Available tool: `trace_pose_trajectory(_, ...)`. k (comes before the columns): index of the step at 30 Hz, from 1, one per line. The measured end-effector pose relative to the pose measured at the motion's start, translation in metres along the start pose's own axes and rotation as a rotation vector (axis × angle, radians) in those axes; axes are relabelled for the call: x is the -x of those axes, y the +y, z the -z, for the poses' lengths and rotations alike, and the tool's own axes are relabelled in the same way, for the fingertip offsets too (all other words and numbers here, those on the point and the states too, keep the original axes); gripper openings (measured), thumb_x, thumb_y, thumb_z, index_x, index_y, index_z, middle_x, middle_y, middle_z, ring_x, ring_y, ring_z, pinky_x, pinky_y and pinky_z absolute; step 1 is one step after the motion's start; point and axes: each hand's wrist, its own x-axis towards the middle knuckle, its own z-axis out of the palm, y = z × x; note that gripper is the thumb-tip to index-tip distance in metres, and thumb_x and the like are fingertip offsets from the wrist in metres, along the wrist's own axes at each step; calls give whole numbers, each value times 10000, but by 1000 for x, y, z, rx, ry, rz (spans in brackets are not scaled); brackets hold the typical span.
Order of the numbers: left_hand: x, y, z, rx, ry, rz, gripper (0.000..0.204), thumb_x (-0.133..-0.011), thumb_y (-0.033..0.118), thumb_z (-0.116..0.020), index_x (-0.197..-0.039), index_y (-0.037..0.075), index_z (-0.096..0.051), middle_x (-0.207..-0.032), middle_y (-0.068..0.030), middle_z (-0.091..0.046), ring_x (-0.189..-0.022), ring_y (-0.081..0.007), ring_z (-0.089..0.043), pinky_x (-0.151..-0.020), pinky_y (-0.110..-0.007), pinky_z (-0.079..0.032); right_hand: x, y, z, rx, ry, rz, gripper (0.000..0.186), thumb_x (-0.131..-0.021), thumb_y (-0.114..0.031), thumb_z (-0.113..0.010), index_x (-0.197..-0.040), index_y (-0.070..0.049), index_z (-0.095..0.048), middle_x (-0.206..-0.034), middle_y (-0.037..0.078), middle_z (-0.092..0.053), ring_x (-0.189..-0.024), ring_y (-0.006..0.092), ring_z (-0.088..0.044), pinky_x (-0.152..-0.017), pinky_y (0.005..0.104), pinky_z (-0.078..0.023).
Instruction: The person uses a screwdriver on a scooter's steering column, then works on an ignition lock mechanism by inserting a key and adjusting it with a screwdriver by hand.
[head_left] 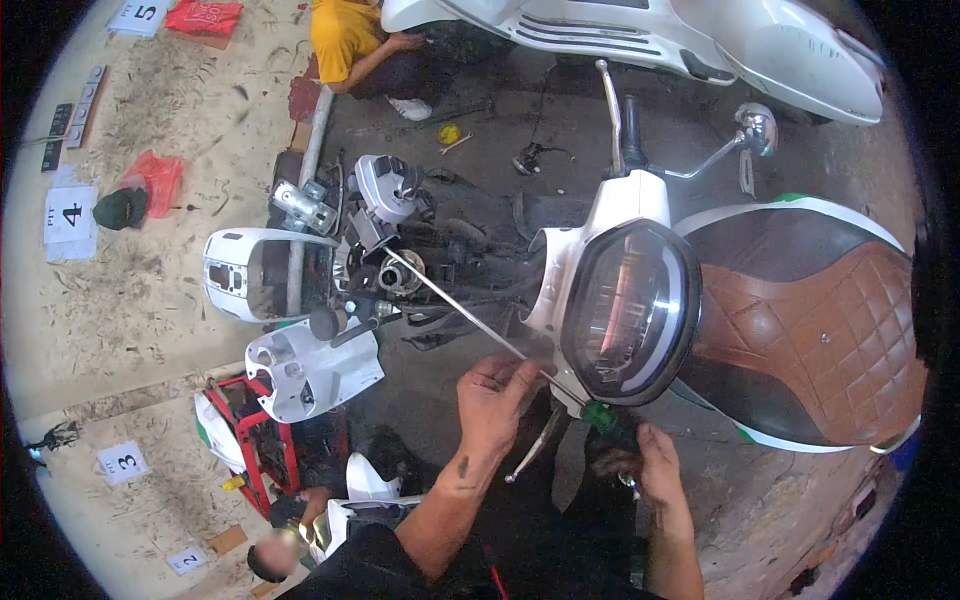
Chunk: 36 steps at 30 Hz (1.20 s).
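My left hand (495, 395) closes on the long thin metal shaft (455, 302) of a screwdriver, below the white scooter handlebar cover with its large clear headlamp (625, 310). The shaft slants from the stripped steering assembly (385, 215) down to a green handle (598, 415) at the cover's lower end. My right hand (650, 460) is curled just below that handle, round something dark that I cannot make out. A chrome brake lever (535, 445) sticks out below the cover, between my hands.
A brown quilted seat (810, 340) lies right, a white scooter body (600, 40) above. White panels (310, 370), a red stand (285, 445) and a cap (118, 210) are left. A co-worker in yellow (345, 45) is at the top, another person (295, 550) at lower left.
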Motion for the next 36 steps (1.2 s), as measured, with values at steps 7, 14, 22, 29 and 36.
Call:
trace_pose_trajectory(7,-5,2,-1,-9,22,53,156,-870,27,-642,-988,-73,-621,-920,-152,-684,-819,-187,-663,-732,-278,-539,-5,16,-2,421,71,504,279,-735,32,-738,-982,56,-611,-1061,117,-610,-954,214,-599,-817,337,-502)
trace_pose_trajectory(14,-7,4,2,104,33,44,253,-877,52,-635,-1070,-94,-562,-959,-201,-666,-820,-264,-669,-779,-376,-562,1,6,-29,347,97,460,425,-659,68,-771,-1039,42,-583,-1126,116,-573,-980,253,-585,-869,350,-488)
trace_pose_trajectory(22,-9,5,-2,311,-86,103,244,-896,56,-614,-1092,-82,-575,-962,-147,-673,-861,-220,-665,-812,-326,-548,0,15,-11,220,73,290,417,-693,31,-775,-1040,22,-545,-1068,96,-583,-965,199,-586,-853,342,-498)
trace_pose_trajectory(29,-18,-1,15,3,7,-35,296,-884,62,-623,-1128,-77,-530,-1045,-206,-645,-926,-312,-661,-839,-401,-552,3,0,-29,431,49,467,402,-696,25,-777,-1021,19,-540,-1015,85,-595,-924,189,-594,-791,318,-506)
trace_pose_trajectory(36,-18,7,7,281,-91,45,298,-876,64,-633,-1113,-85,-532,-1015,-193,-650,-918,-323,-660,-859,-419,-545,-1,1,-10,429,42,430,406,-728,18,-757,-1067,11,-535,-1012,72,-598,-927,162,-586,-826,278,-495)
